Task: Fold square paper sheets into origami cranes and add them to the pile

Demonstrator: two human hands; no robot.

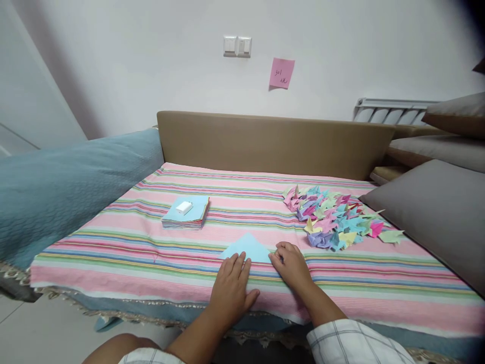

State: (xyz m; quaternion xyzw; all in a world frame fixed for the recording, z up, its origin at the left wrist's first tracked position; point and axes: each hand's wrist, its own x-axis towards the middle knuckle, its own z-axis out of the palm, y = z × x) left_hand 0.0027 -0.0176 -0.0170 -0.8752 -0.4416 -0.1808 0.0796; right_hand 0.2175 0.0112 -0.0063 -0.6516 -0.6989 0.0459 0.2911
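A light blue sheet of origami paper [248, 247], folded into a triangle with its point away from me, lies on the striped cloth. My left hand [232, 285] rests with its fingers stretched out over the paper's lower left edge, thumb apart. At the right corner of the paper, my right hand [291, 264] has its fingers curled in, pinching that corner. Left of the paper stands a stack of coloured paper sheets [195, 215] with a small white box [184, 208] on top. To the right spreads a pile of folded paper cranes [337, 217] in many colours.
The striped cloth [125, 237] covers a sofa seat. Behind it rises a brown backrest [273, 144], with a blue-covered armrest [76, 177] on the left. Grey cushions [435, 217] are piled at the right. A pink note [281, 73] and light switches [237, 46] are on the wall.
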